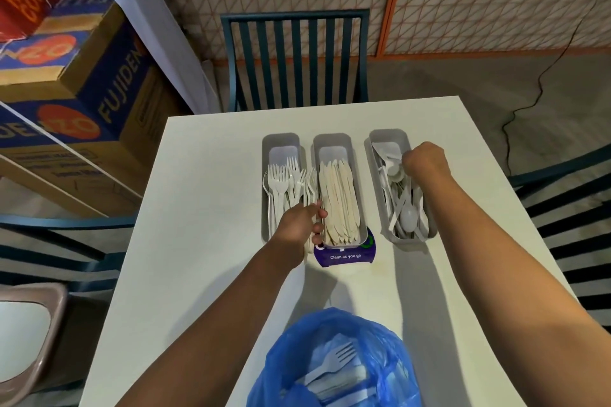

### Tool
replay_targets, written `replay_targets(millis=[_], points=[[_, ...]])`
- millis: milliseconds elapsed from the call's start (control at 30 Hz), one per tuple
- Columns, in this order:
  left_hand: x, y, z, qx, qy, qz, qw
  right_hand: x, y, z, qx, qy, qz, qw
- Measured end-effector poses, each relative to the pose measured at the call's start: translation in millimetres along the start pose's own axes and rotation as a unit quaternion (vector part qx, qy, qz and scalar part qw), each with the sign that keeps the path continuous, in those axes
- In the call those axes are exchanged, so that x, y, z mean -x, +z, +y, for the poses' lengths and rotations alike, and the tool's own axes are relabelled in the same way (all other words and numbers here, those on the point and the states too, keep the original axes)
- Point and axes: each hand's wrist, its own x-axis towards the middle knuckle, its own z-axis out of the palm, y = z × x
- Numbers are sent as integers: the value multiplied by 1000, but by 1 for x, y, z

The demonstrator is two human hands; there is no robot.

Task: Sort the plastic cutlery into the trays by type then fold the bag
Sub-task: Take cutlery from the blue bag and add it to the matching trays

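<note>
We're looking down at a white table (pixel 205 208) w/ three grey trays side by side near its far half. Left tray (pixel 281 142) holds white plastic forks (pixel 286 183), tines pointing away from us. Middle tray (pixel 332 144) is packed w/ cream-coloured knives (pixel 337 201), lying lengthwise; its near end sits on a purple sign (pixel 345 256) reading "Clean as you go". Right tray (pixel 386 137) holds white spoons (pixel 408 215), jumbled at mixed angles.

Our left hand (pixel 299 220) is at the near end of the fork tray, right by the gap betw. it and the knife tray. Fingers are curled, tips touching the knife tray's left rim; they seem to pinch some white cutlery handles, but we can't tell exactly which pieces. Our right hand (pixel 425 160) is above the far half of the spoon tray, fingers closed in a fist w/ knuckles toward the camera. A spoon sits just beside the fingertips, but whether the fist grips it we cannot tell.

Blue plastic bag (pixel 334 360) lies at the table's near edge, betw. our forearms, mouth open toward us. Inside, at least one white fork (pixel 334 362) plus more pale cutlery shows through.

Dark blue slatted chair (pixel 294 56) stands at the far side of the table; printed cardboard boxes (pixel 76 82) are stacked at left.
</note>
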Motion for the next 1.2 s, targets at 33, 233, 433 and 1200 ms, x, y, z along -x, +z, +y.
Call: replay_targets(millis=[33, 233, 433, 1200], points=[[0, 0, 0, 6, -3, -2, 1000, -1, 1, 0, -2, -1, 2, 1000], [0, 2, -1, 51, -13, -11, 999, 11, 0, 6, 42, -66, 90, 993], [1, 8, -1, 110, -23, -25, 993, 60, 18, 22, 4, -146, 132, 980], [-5, 7, -24, 61, 98, 34, 993, 132, 84, 49, -286, -149, -162, 933]])
